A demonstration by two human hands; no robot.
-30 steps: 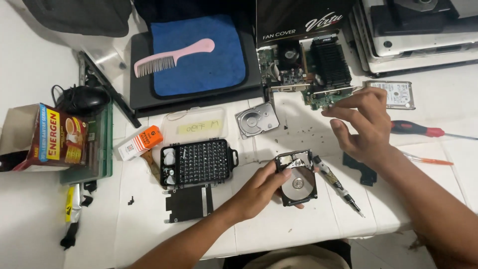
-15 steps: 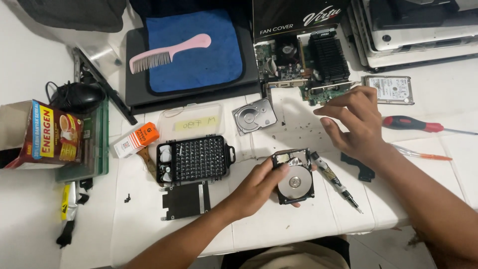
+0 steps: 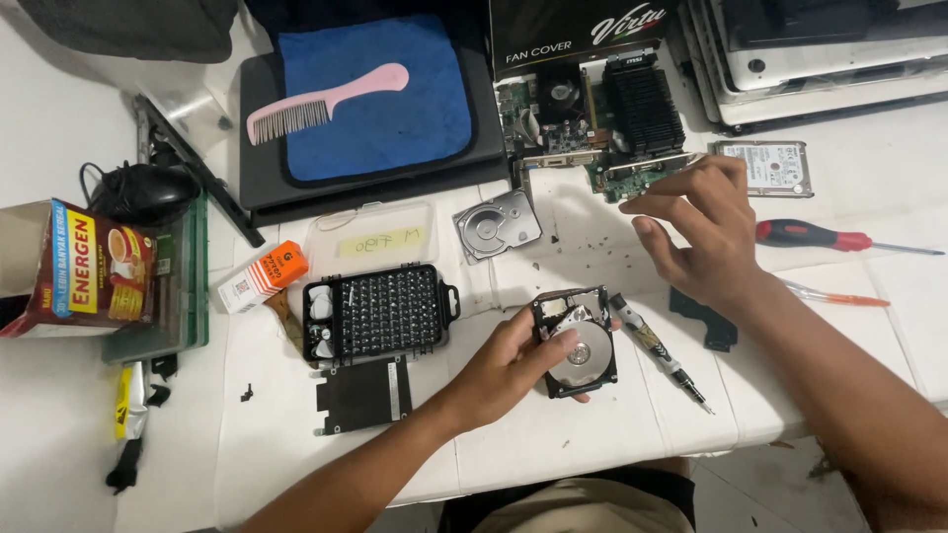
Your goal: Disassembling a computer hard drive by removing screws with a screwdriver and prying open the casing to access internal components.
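My left hand (image 3: 509,360) grips an opened hard drive (image 3: 583,345) by its left edge, its shiny platter facing up, on the white table (image 3: 592,434). My right hand (image 3: 701,232) hovers above the table to the right of it, fingers spread and curled, just below a green circuit board (image 3: 632,173); whether it pinches something small I cannot tell. A precision screwdriver (image 3: 657,345) lies right of the drive. The drive's silver lid (image 3: 497,225) rests farther back. A black bit case (image 3: 380,311) stands open at the left.
A red-handled screwdriver (image 3: 815,237), another hard drive (image 3: 765,166), an orange pen (image 3: 839,296) and a black bracket (image 3: 706,321) lie right. A black plate (image 3: 363,395), orange-white small box (image 3: 262,278), carton (image 3: 84,266), mouse (image 3: 143,190), and blue cloth (image 3: 380,104) with pink comb (image 3: 321,104) lie left and back.
My right hand has drifted slightly left and up, toward the circuit board. My left hand keeps the drive in the same place.
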